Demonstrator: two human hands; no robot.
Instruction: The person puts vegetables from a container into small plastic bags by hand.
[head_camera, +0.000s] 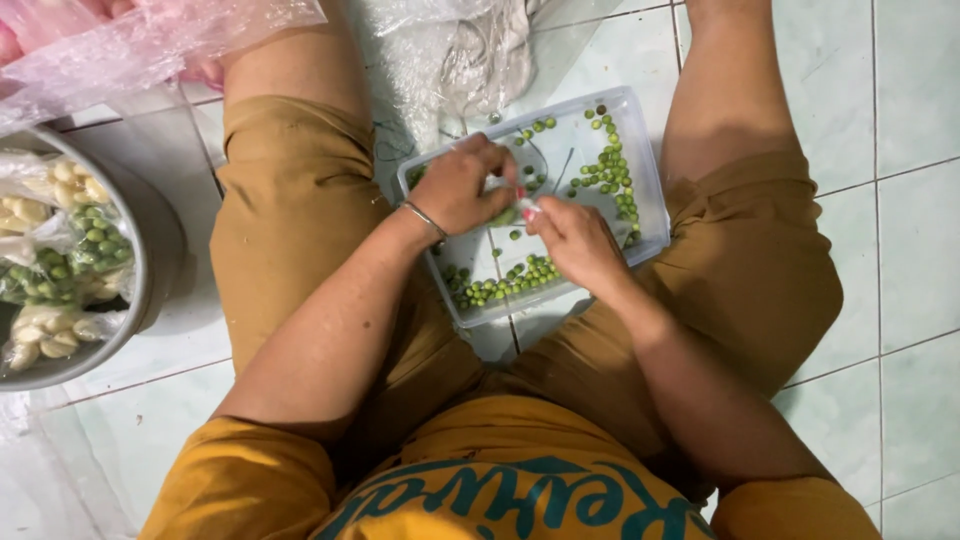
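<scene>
Peas (505, 283) dot a clear plastic tub (648, 205) on the tiled floor between a seated person's knees; left hand (462, 186) and right hand (575, 240) pinch one pod (503, 215) above it. Bagged pods (60, 262) fill a metal bowl (158, 250) nearby, suggesting much shelling remains.

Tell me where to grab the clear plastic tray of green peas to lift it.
Grip the clear plastic tray by its two short rims, coming in from outside at each end. It sits flat on the tiled floor between the knees, peas loose inside, so a level two-sided hold seems safest. The left hand and right hand occupy its middle.
</scene>
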